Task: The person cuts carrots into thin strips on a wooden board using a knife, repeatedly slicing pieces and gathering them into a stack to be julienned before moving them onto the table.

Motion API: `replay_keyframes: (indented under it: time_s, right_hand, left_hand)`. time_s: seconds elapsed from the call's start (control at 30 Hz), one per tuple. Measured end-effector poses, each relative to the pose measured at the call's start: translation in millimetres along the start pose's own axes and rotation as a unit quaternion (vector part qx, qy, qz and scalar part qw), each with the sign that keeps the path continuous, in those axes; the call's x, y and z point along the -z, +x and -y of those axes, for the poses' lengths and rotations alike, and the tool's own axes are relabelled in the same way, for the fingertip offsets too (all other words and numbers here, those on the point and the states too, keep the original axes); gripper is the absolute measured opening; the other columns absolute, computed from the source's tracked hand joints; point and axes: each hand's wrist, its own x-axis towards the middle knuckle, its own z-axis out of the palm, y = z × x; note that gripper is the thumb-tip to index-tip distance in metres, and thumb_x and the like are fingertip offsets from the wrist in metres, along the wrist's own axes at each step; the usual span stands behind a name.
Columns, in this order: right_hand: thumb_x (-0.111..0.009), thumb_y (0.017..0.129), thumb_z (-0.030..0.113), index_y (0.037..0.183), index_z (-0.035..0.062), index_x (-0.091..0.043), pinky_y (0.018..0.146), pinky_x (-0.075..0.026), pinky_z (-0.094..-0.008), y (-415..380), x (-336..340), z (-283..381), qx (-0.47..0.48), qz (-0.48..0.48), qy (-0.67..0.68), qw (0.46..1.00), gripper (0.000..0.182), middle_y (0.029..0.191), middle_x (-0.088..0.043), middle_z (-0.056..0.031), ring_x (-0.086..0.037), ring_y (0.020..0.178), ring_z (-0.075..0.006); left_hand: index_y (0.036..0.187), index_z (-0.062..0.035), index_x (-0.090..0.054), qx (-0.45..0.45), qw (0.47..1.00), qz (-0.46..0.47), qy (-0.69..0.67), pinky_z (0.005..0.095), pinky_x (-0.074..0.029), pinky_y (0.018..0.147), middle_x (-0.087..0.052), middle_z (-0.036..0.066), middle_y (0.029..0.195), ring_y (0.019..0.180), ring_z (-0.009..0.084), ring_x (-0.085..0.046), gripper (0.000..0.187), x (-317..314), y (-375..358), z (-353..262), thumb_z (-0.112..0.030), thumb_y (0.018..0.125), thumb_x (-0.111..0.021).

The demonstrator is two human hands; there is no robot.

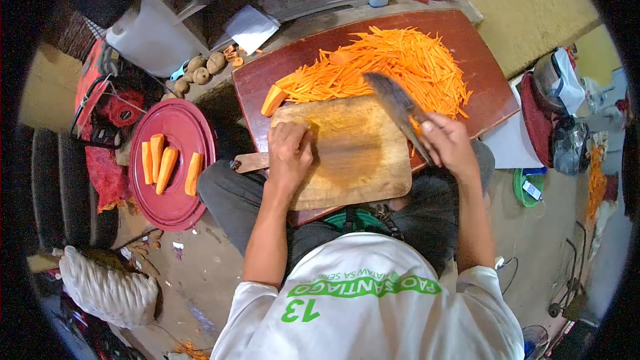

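Observation:
My right hand (450,143) is closed round the handle of a broad, dark-bladed knife (393,100), raised over the right part of a wooden cutting board (360,153). Bits of orange cling near the knife's handle. At the board's left edge, my left hand (290,150) is closed with curled fingers, gripping the board there; its fingertips are partly hidden. The board's surface is stained and bears no carrot pieces. Beyond it lies a big heap of carrot strips (400,60), with one peeled carrot piece (274,101) at the heap's left end.
The board rests over a reddish-brown table (477,47) and my lap. To the left, several peeled carrots (167,170) lie on a round red lid (150,207). Brown root vegetables (200,72) and a blue peeler (179,70) sit farther back. A green basket (529,190) stands right.

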Motion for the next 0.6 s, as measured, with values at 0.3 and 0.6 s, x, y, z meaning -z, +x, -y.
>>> replay_keyframes:
  time_s: [0.3, 0.6]
  right_hand:
    - [-0.062, 0.110, 0.022, 0.129, -0.0041, -0.072, 0.086, -0.057, -0.0374, -9.6, -27.5, -14.3, -0.010, 0.026, -0.127, 0.992, 0.033, 0.098, -0.076, -0.0104, -0.071, 0.090, -0.0180]
    - [-0.062, 0.110, 0.022, 0.130, -0.0031, -0.070, 0.091, -0.055, -0.0400, -16.5, -40.7, -5.8, 0.042, 0.017, -0.137, 0.990, 0.033, 0.103, -0.076, -0.0184, -0.072, 0.098, -0.0239]
  left_hand:
    - [0.119, -0.0069, -0.078, 0.063, 0.992, -0.013, 0.107, 0.0440, -0.046, 0.098, -0.069, 0.012, 0.120, 0.116, 0.0325, -0.062, 0.035, 21.7, 16.0, 18.5, -0.016, 0.086, -0.087]
    - [0.136, -0.0096, -0.072, 0.107, 0.984, 0.025, 0.140, 0.0512, -0.045, 0.101, -0.067, 0.017, 0.132, 0.126, 0.0387, -0.061, 0.057, 22.1, 52.4, 57.7, -0.022, 0.084, -0.089]
